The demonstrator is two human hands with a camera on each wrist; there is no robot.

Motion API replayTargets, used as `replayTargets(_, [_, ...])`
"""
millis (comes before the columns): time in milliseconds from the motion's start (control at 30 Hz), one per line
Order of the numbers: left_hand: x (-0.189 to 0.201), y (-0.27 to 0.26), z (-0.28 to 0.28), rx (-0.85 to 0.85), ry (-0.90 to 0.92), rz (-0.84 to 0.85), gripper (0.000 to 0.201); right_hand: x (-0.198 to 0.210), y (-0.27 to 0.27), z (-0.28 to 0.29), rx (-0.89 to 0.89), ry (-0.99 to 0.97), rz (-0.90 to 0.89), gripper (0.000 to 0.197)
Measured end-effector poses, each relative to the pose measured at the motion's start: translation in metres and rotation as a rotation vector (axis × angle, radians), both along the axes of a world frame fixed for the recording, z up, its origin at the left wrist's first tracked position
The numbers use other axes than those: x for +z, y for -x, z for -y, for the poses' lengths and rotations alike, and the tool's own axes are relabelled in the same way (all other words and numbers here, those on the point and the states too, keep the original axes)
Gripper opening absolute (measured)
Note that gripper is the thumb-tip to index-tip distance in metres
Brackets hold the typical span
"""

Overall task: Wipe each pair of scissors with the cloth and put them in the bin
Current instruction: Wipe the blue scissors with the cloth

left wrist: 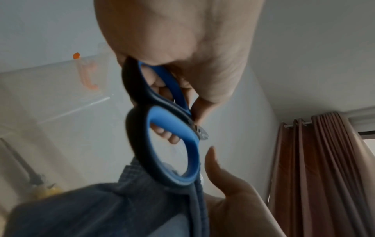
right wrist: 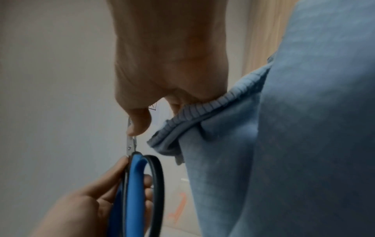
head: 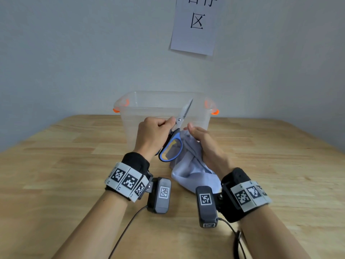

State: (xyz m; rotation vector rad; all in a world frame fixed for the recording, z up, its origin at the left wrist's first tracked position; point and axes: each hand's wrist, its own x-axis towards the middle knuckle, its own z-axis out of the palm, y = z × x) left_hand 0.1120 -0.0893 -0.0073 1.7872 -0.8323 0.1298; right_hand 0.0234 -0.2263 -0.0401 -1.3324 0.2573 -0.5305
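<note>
A person stands at a wooden counter (head: 74, 165), seen from their own head looking down at both forearms, each wearing a black wrist strap with square black-and-white markers and a small camera unit.

The left hand (head: 155, 133) holds a pair of scissors (head: 175, 135) in the air above the counter. Its fingers are curled round the upper handle loop and the thumb presses near the pivot screw, so this grip is closed on the scissors. The handles are blue with black edging; the large lower loop hangs free toward the person. The steel blades are closed together and point up and away, their tip showing in front of the bin.

The right hand (head: 207, 144) holds a pale blue cloth (head: 194, 169). The cloth is gathered under the palm and curled fingers, with its loose end draped down onto the counter between the two wrists. The thumb is raised and sits just beside the blades; from the right wrist view it appears to touch the blade above the pivot. This grip is closed on the cloth.

A clear plastic bin (head: 130, 113) with orange handle clips stands on the counter just behind the hands, against a plain wall. A white paper sign (head: 194, 34) with printed black characters hangs on the wall above it.

In the left wrist view, brown curtains (left wrist: 316, 168) hang at the right.
</note>
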Motion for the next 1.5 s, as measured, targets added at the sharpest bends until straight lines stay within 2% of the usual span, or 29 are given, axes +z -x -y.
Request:
replayTargets(67, [0.001,0.002,0.0,0.019,0.043,-0.01,0.059,-0.002,0.001,-0.003,0.052,0.095,-0.01,0.055])
replayTargets(167, [0.0,0.002,0.001,0.021,0.09,-0.025,0.058,-0.005,0.003,-0.008,0.159,0.163,0.015,0.051])
replayTargets(267, [0.0,0.002,0.002,0.018,0.117,-0.062,0.055,-0.004,0.001,-0.011,0.182,0.219,0.005,0.051])
replayTargets(400, [-0.002,-0.002,0.005,-0.062,0.079,-0.095,0.042,-0.001,0.004,-0.011,0.068,0.248,0.016,0.027])
replayTargets(533, [0.0,-0.004,0.004,-0.152,0.03,-0.133,0.025,-0.002,0.002,-0.01,0.011,0.27,0.024,0.038])
replayTargets(633, [0.001,-0.006,0.002,-0.169,-0.019,-0.13,0.02,-0.001,0.001,-0.013,-0.006,0.31,-0.007,0.049])
replayTargets(767, [0.002,-0.006,-0.004,-0.107,-0.054,-0.127,0.024,-0.003,0.004,-0.009,-0.06,0.356,-0.051,0.039])
replayTargets(967, [0.006,-0.01,-0.015,-0.098,-0.118,-0.125,0.023,0.002,0.011,0.003,-0.043,0.372,-0.048,0.048])
replayTargets(1033, [0.003,-0.01,-0.015,-0.056,-0.111,-0.087,0.031,0.001,0.007,0.0,-0.046,0.402,-0.067,0.042])
replayTargets(1100, [0.002,-0.011,-0.015,0.036,-0.152,-0.014,0.048,0.001,0.007,-0.004,-0.047,0.421,-0.082,0.035])
replayTargets(1167, [0.002,-0.011,-0.016,0.153,-0.215,0.06,0.059,0.003,0.009,-0.005,-0.029,0.372,-0.087,0.031])
replayTargets(1233, [0.004,-0.009,-0.018,0.21,-0.25,0.109,0.061,0.007,0.011,-0.003,0.0,0.24,-0.077,0.032])
replayTargets(1333, [0.005,-0.009,-0.018,0.221,-0.279,0.157,0.063,0.008,0.006,0.005,-0.125,0.147,-0.113,0.032])
replayTargets(1400, [0.005,-0.008,-0.017,0.218,-0.299,0.181,0.062,0.009,0.004,0.007,-0.208,0.141,-0.15,0.016])
replayTargets(1500, [0.004,-0.006,-0.016,0.201,-0.317,0.216,0.064,0.012,0.005,0.006,-0.194,0.083,-0.198,0.021])
